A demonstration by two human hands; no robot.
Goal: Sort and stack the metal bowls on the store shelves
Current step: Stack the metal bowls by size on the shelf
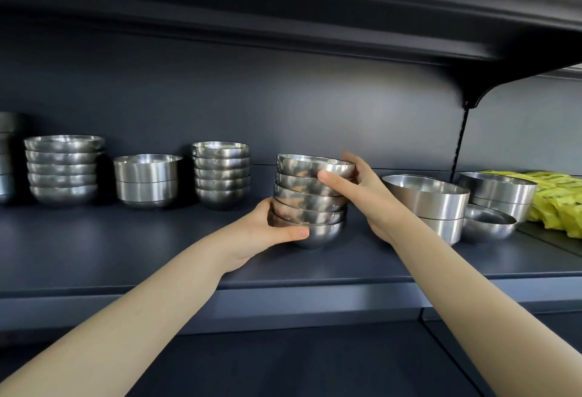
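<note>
A stack of several small round metal bowls stands, leaning slightly, in the middle of the dark shelf. My left hand grips the bottom bowl from the left, thumb across its front. My right hand holds the top bowls from the right, thumb on the front, fingers behind the rim. Other sorted stacks stand to the left: a stack of small round bowls, a pair of straight-sided bowls and a stack of wider bowls.
To the right stand two large straight-sided bowls, a loose round bowl and another bowl pair. Yellow packets lie at the far right. An upper shelf hangs overhead with a bracket.
</note>
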